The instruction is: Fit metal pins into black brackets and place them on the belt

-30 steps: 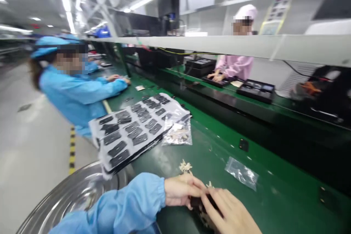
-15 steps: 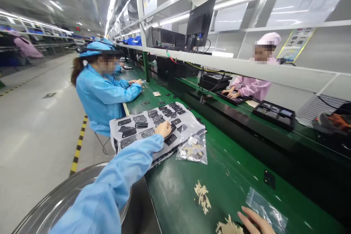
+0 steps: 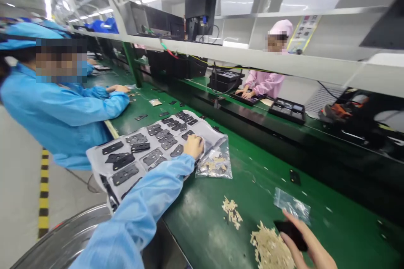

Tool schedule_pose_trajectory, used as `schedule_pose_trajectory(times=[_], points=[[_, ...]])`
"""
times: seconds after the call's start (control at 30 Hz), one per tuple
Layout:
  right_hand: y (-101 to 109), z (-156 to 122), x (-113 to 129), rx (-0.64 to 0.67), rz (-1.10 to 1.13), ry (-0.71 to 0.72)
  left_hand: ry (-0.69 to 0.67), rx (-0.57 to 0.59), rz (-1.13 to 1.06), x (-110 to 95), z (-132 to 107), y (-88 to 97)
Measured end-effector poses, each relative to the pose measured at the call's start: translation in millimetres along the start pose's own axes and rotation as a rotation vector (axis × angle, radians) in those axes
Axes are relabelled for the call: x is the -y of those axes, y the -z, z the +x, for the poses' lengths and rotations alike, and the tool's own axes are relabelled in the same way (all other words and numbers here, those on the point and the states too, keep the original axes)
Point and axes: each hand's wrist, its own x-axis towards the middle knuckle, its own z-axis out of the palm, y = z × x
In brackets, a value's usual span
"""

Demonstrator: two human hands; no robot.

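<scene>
My left hand [image 3: 193, 147] reaches in a blue sleeve over the right edge of a white-lined tray [image 3: 97, 155]. Its fingers are bent together, and whatever they grip is hidden. Flat black plates with cut-outs [image 3: 125, 174] lie in groups on the lining. At the lower right, my right hand [image 3: 307, 239] has a flat black piece [image 3: 292, 234] between thumb and fingers. Beside it is a large pile of small beige strips [image 3: 271, 246], with a smaller pile of strips [image 3: 232, 211] farther left.
A clear bag of beige pieces [image 3: 216, 162] lies against the tray. A small clear bag [image 3: 292, 204] and a black plate [image 3: 294, 177] rest on the green bench [image 3: 202, 206]. One co-worker [image 3: 59, 109] sits at left, another in pink [image 3: 268, 82] across the bench. A metal rim [image 3: 69, 231] stands below.
The view has turned, and the tray and co-workers appear farther left. My left hand has moved toward the tray's right edge. My right hand and its black piece show more fully.
</scene>
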Motion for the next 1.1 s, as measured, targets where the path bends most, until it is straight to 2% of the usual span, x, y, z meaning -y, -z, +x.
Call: schedule_pose_trajectory(times=[0.03, 0.07, 0.13, 0.2, 0.23, 0.33, 0.4, 0.43, 0.5, 0.57, 0.73, 0.93, 1.0, 1.1], points=[[0.7, 1.0, 10.8, -0.069, 0.129, -0.080, -0.038, -0.042, -0.012, -4.6, -6.9, 5.6], [1.2, 1.9, 21.5, -0.079, 0.314, -0.146, -0.075, -0.080, -0.031, -11.3, -15.1, 10.7], [1.5, 2.4, 39.3, 0.020, 0.659, -0.347, -0.142, -0.112, -0.083, -32.4, -38.1, 17.7], [-0.3, 0.1, 49.4, 0.085, 0.969, -0.474, -0.225, -0.067, -0.166, -63.4, -71.8, 20.1], [-2.3, -2.4, 51.5, 0.099, 1.093, -0.515, -0.281, 0.033, -0.328, -81.2, -92.2, 19.7], [-11.4, -14.8, 51.6, 0.149, 1.396, -0.584, -0.382, 0.527, -0.669, -132.6, -154.1, 12.0], [-16.8, -23.9, 50.2, 0.196, 1.549, -0.596, -0.382, 0.739, -0.761, -157.9, -183.2, 2.2], [-18.1, -27.8, 49.7, 0.211, 1.599, -0.599, -0.370, 0.795, -0.779, -166.8, -192.0, -3.3], [-17.2, -33.9, 48.6, 0.210, 1.624, -0.596, -0.315, 0.837, -0.797, -177.6, -199.6, -13.3], [-11.8, -37.6, 46.9, 0.167, 1.568, -0.580, -0.238, 0.828, -0.814, -181.9, -199.4, -20.5], [7.5, -43.0, 40.2, 0.022, 1.367, -0.498, -0.106, 0.763, -0.837, -183.5, -197.9, -29.3], [16.7, -47.7, 30.3, -0.039, 1.139, -0.464, 0.007, 0.772, -0.862, -188.9, -201.1, -44.0], [18.2, -46.3, 22.7, -0.087, 1.092, -0.474, 0.074, 0.845, -0.895, -189.4, -200.3, -49.0], [23.1, -42.1, 10.5, -0.193, 0.969, -0.474, 0.242, 1.125, -0.941, -186.0, -196.5, -55.7]])
